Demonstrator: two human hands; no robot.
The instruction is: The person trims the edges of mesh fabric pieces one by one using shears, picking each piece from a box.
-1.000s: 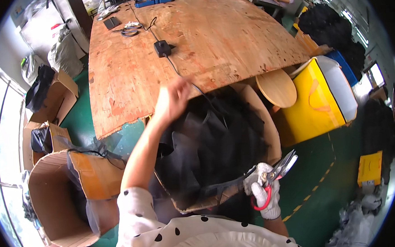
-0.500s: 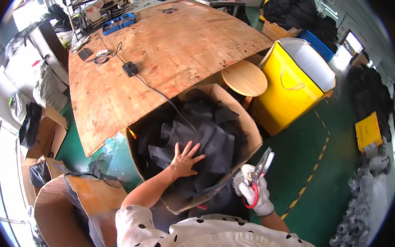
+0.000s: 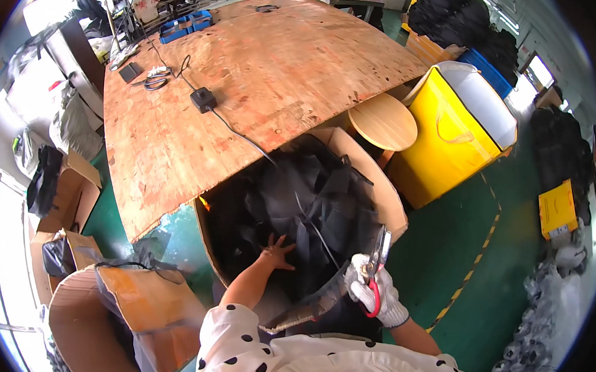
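A large cardboard box (image 3: 385, 198) in front of me is filled with crumpled black fabric (image 3: 292, 200). My left hand (image 3: 276, 254), bare with fingers spread, reaches into the box and touches the fabric on its near left side. At the box's near right corner, my right hand (image 3: 387, 302) wears a white knitted glove. It is closed round a pair of scissors (image 3: 374, 296) with red handles, the metal blades pointing up and away from me. A dark cord (image 3: 240, 140) runs off the table and hangs down over the fabric.
A worn wooden table (image 3: 264, 72) overhangs the box's far side, with a black adapter (image 3: 203, 100) on it. To the right stand a round wooden stool (image 3: 384, 123) and a yellow bag (image 3: 445, 136). An opened carton (image 3: 92, 335) sits at left. A person works far back.
My left hand has moved down lower in the box, and the fabric piece formerly spread beneath it has sunk or shifted. The cord now lies farther across the heap. The scissors remain in my right hand.
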